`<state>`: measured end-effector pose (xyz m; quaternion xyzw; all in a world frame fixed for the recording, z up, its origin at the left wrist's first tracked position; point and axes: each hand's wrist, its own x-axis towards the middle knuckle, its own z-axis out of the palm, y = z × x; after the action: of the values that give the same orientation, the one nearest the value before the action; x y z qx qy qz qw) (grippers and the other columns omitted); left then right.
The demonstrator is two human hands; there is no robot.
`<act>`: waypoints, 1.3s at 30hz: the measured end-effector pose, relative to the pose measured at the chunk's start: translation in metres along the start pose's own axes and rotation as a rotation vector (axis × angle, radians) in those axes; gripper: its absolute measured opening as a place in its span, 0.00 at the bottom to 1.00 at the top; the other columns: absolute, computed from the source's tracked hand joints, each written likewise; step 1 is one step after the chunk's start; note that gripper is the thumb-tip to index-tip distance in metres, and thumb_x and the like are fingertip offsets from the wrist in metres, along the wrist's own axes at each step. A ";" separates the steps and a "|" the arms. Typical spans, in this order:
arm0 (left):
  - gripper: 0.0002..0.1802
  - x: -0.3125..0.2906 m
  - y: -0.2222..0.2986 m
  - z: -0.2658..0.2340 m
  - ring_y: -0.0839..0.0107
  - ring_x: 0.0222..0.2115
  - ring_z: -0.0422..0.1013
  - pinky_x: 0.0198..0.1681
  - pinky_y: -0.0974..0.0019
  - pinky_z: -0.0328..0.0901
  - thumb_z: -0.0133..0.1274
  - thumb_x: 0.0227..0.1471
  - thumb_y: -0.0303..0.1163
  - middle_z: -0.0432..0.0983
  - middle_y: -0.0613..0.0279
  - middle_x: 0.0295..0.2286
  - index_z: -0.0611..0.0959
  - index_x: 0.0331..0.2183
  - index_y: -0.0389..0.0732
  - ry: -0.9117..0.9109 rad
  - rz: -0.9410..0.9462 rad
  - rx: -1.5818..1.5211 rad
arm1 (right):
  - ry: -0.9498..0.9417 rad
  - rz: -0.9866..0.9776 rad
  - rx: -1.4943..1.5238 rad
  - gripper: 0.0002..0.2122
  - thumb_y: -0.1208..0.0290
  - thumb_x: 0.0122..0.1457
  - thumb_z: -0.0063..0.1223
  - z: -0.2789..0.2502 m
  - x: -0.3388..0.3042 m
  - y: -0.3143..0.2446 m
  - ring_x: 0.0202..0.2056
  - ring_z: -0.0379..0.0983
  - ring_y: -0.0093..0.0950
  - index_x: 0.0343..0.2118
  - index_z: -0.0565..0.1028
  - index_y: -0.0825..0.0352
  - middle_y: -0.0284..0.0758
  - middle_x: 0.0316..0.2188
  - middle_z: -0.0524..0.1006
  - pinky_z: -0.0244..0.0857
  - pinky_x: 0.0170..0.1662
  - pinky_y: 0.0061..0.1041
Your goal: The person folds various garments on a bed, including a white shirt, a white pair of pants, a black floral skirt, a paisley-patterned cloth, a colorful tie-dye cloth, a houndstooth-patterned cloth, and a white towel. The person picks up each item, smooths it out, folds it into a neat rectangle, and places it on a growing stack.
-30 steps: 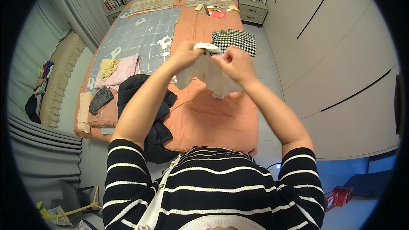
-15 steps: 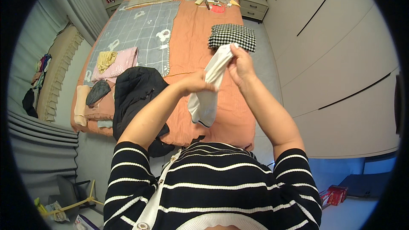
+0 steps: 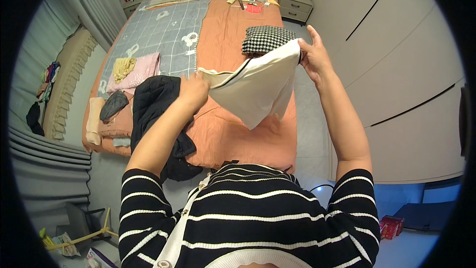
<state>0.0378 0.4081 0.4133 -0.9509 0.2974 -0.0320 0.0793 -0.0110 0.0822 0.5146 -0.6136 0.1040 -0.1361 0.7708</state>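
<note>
A white garment with dark trim (image 3: 258,89) is stretched in the air between my two hands, above the orange bedspread (image 3: 218,151). My left hand (image 3: 194,91) is closed on its left corner, beside the black jacket (image 3: 156,99) lying at the bed's near left. At the other end, my right hand (image 3: 314,57) pinches the garment's upper right corner between thumb and fingers, its index finger pointing up. The lower part of the cloth hangs in a loose point. Behind it lies a folded black-and-white houndstooth cloth (image 3: 265,38), partly covered by the garment.
A pink folded cloth (image 3: 144,72) with a yellow cloth (image 3: 124,68) on it lies left on the grey blanket (image 3: 158,32). A dark grey cap (image 3: 114,106) rests nearby. Wardrobe doors (image 3: 391,69) line the right side; a wooden stand (image 3: 101,231) is at lower left.
My hands have moved apart, left hand to the left and right hand to the right and up. The white garment, bunched and hanging before, is now spread wide between them.
</note>
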 end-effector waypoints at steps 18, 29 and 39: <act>0.15 0.003 -0.015 -0.072 0.48 0.36 0.71 0.39 0.52 0.66 0.56 0.38 0.23 0.75 0.47 0.32 0.76 0.34 0.37 0.216 0.057 -0.513 | -0.026 -0.180 -0.381 0.19 0.77 0.44 0.59 -0.016 -0.006 -0.018 0.34 0.72 0.22 0.43 0.75 0.72 0.35 0.34 0.77 0.66 0.40 0.21; 0.07 0.027 -0.066 -0.066 0.82 0.27 0.65 0.29 0.78 0.61 0.50 0.54 0.29 0.71 0.69 0.26 0.76 0.34 0.36 0.743 -0.227 -1.499 | 0.224 -0.492 -0.639 0.09 0.67 0.44 0.61 -0.054 0.000 -0.065 0.22 0.62 0.16 0.21 0.73 0.66 0.26 0.21 0.73 0.57 0.26 0.18; 0.23 -0.016 -0.060 -0.133 0.80 0.26 0.70 0.31 0.76 0.64 0.68 0.35 0.35 0.75 0.68 0.25 0.80 0.36 0.36 0.284 0.024 -1.127 | -0.329 -0.069 -0.487 0.13 0.75 0.43 0.62 -0.082 -0.041 -0.083 0.24 0.62 0.13 0.32 0.71 0.64 0.22 0.21 0.67 0.56 0.29 0.14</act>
<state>0.0438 0.4487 0.5548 -0.8295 0.2868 0.0049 -0.4793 -0.0833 0.0036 0.5768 -0.7976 -0.0136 -0.0323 0.6021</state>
